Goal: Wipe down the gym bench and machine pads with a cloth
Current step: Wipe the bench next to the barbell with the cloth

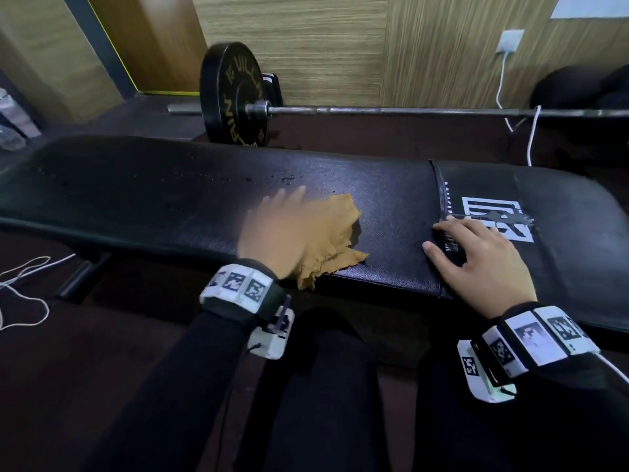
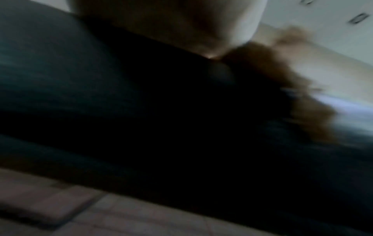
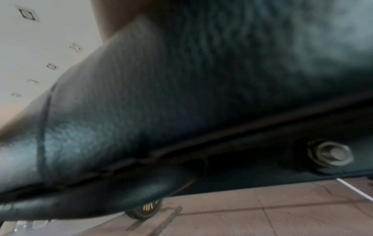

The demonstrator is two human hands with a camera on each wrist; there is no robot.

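- the gym bench (image 1: 374, 199) runs left to right in front of the person — a long black padded counter with a seam and a white printed logo (image 1: 497, 218) toward its right end.
- the cloth (image 1: 335, 241), a crumpled mustard-yellow rag, lies on the bench top near the middle, and 1 corner hangs over the near edge.
- the left hand (image 1: 277, 229) lies flat on top of the cloth with the fingers stretched out and pointing away; it is blurred in the head view, so finer detail of the grip cannot be made out.
- in the left wrist view the cloth (image 2: 282, 76) shows as a smeared tan shape against the dark bench edge (image 2: 141, 111).
- the right hand (image 1: 483, 264) rests palm-down on the bench at the seam, just beside the logo, well apart from the cloth — fingers spread and relaxed, holding nothing.
- the right wrist view looks up at the underside of the bench pad (image 3: 181, 95), where a bolt (image 3: 331, 153) is fixed.
- behind the bench a barbell (image 1: 408, 111) lies on the floor with a black weight plate (image 1: 233, 93) on its left end.
- a white cable (image 1: 531, 131) hangs from a wall socket at the back right.
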